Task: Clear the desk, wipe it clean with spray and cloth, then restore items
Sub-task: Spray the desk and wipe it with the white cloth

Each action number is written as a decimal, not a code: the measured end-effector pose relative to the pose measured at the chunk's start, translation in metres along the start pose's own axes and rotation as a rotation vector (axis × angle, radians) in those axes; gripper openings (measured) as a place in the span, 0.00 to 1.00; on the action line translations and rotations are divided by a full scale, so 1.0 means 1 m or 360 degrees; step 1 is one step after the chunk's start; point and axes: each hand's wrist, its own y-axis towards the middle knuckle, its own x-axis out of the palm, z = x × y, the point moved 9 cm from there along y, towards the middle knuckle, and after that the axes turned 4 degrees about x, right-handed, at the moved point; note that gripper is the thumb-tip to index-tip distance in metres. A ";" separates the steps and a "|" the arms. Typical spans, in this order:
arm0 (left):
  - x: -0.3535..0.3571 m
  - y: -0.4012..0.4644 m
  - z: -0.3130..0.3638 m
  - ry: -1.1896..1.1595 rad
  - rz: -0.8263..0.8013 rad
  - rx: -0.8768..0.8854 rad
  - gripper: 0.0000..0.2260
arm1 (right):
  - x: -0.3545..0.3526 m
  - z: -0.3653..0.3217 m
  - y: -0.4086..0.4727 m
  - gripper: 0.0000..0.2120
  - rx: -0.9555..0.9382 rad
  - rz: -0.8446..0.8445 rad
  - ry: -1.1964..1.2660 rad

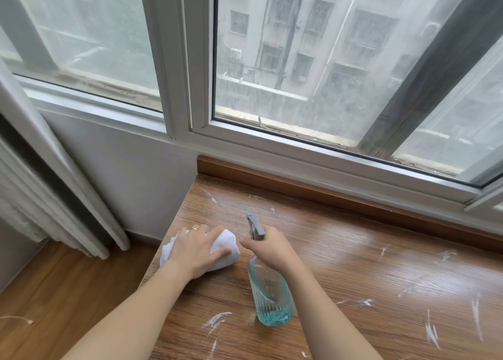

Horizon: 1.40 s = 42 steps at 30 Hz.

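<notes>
The wooden desk (353, 264) runs along the wall under a window and carries white smears. My left hand (198, 250) lies on a folded white cloth (226, 246) near the desk's left end, fingers laid over it and pressing it onto the wood. Just to the right, my right hand (272, 248) grips the neck of a ribbed blue-tinted spray bottle (272, 294) with a grey trigger head. The nozzle points toward the back left. The bottle is tilted and holds a little blue liquid at its bottom.
A raised wooden lip (299, 185) edges the desk's back against the window frame (190, 87). A curtain (40, 196) hangs at the left over the wooden floor (54, 291). A white wall stands left of the desk.
</notes>
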 end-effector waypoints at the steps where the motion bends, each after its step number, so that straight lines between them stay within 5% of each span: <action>1: -0.001 -0.001 0.002 -0.0025 -0.0036 0.0053 0.43 | 0.002 0.003 0.000 0.13 0.0013 -0.0006 -0.0013; 5: -0.004 -0.010 0.001 -0.0010 -0.0109 0.0245 0.46 | 0.006 -0.001 0.001 0.12 0.0013 -0.0044 -0.0096; 8: -0.013 -0.015 0.003 0.0158 0.0156 0.0391 0.33 | 0.010 -0.008 0.003 0.13 -0.0009 -0.0054 -0.0168; 14: -0.004 -0.030 0.004 0.0037 0.0242 0.0019 0.26 | 0.016 -0.030 0.012 0.16 -0.0092 -0.0031 -0.0108; 19: 0.002 -0.037 -0.006 -0.0029 0.0148 -0.0270 0.34 | 0.017 -0.034 0.015 0.18 -0.0083 0.0015 -0.0167; 24: -0.002 -0.037 -0.005 -0.0012 0.0183 -0.0205 0.43 | 0.013 -0.026 0.021 0.17 -0.0017 0.0111 -0.0213; 34: -0.004 -0.036 0.000 0.0104 0.0354 -0.0144 0.27 | 0.018 -0.028 0.023 0.15 -0.0045 0.0058 -0.0217; 42: 0.003 -0.049 0.014 0.0037 0.0521 -0.0280 0.27 | 0.016 -0.026 0.030 0.14 -0.0042 -0.0016 -0.0172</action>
